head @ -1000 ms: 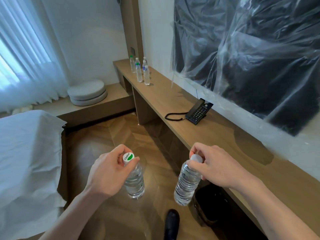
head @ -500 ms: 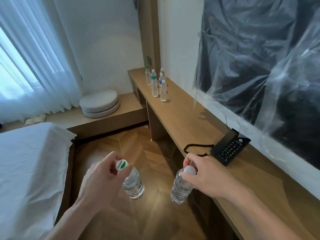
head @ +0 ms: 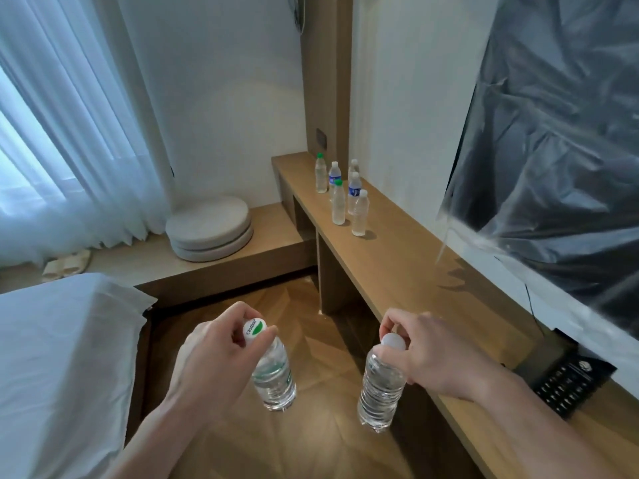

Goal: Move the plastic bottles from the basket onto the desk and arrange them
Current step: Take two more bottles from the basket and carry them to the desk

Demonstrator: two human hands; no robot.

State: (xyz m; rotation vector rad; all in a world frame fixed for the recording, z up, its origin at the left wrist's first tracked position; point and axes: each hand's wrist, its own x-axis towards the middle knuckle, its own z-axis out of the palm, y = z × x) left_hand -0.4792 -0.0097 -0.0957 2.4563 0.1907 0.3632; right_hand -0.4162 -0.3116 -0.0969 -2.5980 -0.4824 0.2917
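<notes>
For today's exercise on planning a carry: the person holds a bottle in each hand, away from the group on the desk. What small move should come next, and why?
Probably carry both forward toward the standing bottles at the desk's far end. The left hand grips the green-capped bottle and the right hand grips the white-capped bottle by their caps; both hang above the floor, short of the group.

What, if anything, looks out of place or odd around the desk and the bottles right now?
The bottles on the desk all stand upright, none spilled. The oddity is the crinkled plastic sheet draped over the dark panel on the wall, its lower edge hanging loose over the desk. A pair of slippers lies by the curtain.
</notes>
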